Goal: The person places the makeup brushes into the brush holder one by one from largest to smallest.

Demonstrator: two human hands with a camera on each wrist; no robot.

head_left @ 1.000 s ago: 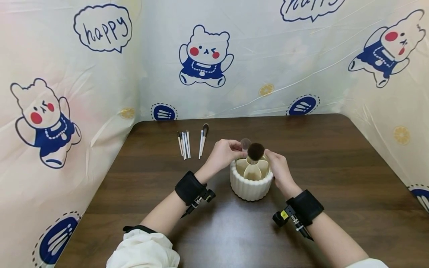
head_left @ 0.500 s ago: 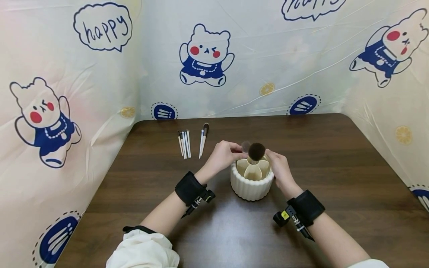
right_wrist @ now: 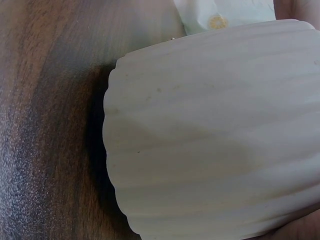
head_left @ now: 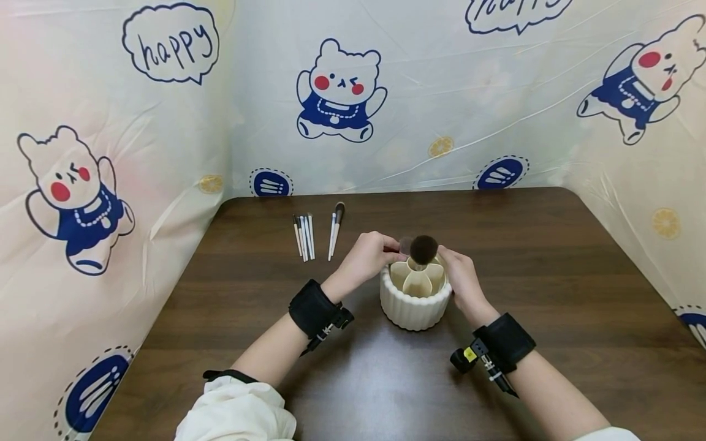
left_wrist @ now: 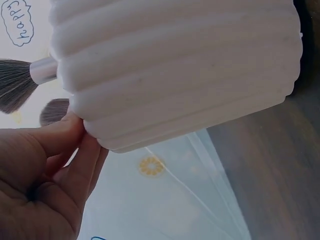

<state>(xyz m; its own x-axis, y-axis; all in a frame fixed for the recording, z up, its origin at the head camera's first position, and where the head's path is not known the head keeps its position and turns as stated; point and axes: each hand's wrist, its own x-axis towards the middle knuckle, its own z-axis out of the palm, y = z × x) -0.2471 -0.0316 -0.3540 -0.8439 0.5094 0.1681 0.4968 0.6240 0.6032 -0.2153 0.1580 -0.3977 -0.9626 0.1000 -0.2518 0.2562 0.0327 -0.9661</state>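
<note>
A white ribbed holder [head_left: 413, 303] is seen standing on the dark wooden worktop [head_left: 551, 275], near its middle, its inside divided into petal-shaped compartments. Two brushes are raised at its far rim: a large dark-bristled brush [head_left: 423, 249] standing in a far compartment, and a smaller greyish brush [head_left: 405, 245] just left of it. The smaller brush is pinched in the curled grip of the left hand [head_left: 366, 256], whose fingers [left_wrist: 75, 155] are pressed against the holder's upper edge. The right hand [head_left: 463, 278] is laid against the holder's right side, its fingers curved round the wall. Farther out on the worktop, at the far left, one bundle of about four thin white-handled brushes [head_left: 303, 236] is laid, with one dark-tipped brush [head_left: 335, 229] just beside it. Cartoon-printed sheets [head_left: 342, 92] are hung around three sides.
</note>
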